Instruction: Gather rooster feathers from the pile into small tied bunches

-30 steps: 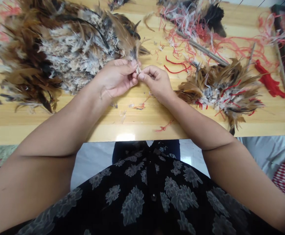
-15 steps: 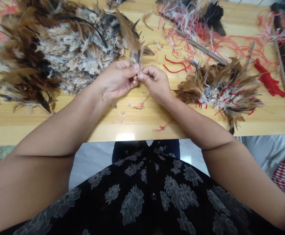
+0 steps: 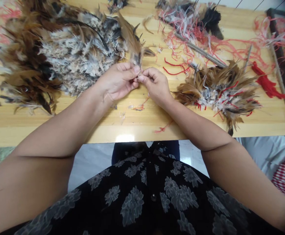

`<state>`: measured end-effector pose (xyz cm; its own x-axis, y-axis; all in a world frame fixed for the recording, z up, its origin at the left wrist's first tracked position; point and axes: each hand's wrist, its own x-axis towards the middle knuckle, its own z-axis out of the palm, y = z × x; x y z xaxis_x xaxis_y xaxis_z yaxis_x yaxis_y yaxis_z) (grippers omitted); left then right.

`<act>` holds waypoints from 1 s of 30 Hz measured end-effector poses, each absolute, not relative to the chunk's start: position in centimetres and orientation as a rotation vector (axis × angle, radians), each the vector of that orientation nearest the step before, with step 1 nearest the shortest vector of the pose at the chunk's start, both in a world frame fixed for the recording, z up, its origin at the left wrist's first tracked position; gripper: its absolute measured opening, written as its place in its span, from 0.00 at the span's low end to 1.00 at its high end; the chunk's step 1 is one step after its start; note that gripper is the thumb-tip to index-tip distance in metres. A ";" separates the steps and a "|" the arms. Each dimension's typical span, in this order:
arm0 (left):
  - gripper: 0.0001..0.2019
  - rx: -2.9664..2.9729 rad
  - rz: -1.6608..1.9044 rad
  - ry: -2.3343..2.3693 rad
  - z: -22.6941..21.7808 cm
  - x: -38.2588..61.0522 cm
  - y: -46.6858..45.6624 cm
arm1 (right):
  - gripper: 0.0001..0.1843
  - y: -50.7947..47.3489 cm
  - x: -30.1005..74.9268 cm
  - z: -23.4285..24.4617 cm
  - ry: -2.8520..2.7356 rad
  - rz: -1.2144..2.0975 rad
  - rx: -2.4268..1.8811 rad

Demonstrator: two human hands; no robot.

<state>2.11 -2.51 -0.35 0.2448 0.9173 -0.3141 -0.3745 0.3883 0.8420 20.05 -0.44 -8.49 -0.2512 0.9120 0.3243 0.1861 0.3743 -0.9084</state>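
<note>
From the head camera, the left hand (image 3: 118, 81) and right hand (image 3: 154, 83) meet fingertip to fingertip above the wooden table (image 3: 137, 125), both pinched shut on the quill ends of a small bunch of brown feathers (image 3: 132, 42) that fans away from the person. A big heap of feathers (image 3: 56, 52) lies just left of it, a smaller tuft (image 3: 218, 88) lies to the right, and red string scraps (image 3: 196, 36) lie beyond.

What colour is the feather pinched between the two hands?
Brown, darker grey at the base, seen in the head view: feather held by left hand and right hand.
</note>
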 end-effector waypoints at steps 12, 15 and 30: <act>0.25 0.919 1.147 1.103 -0.9 1.7 -2.5 | 0.37 0.7 21.0 -7.3 -1.633 1.114 -0.947; 0.25 0.977 1.140 1.115 -1.1 2.1 -2.8 | 0.39 0.6 20.9 -6.9 -1.668 1.151 -0.906; 0.31 1.415 1.169 1.054 -4.2 0.2 0.0 | 0.28 0.1 21.1 -7.0 -1.697 1.064 -1.032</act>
<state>0.21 -0.01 -4.23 0.1604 0.9777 0.1355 0.0337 -0.1426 0.9892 21.10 0.11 -6.99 -0.2886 0.9290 0.2318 0.1962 0.2943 -0.9353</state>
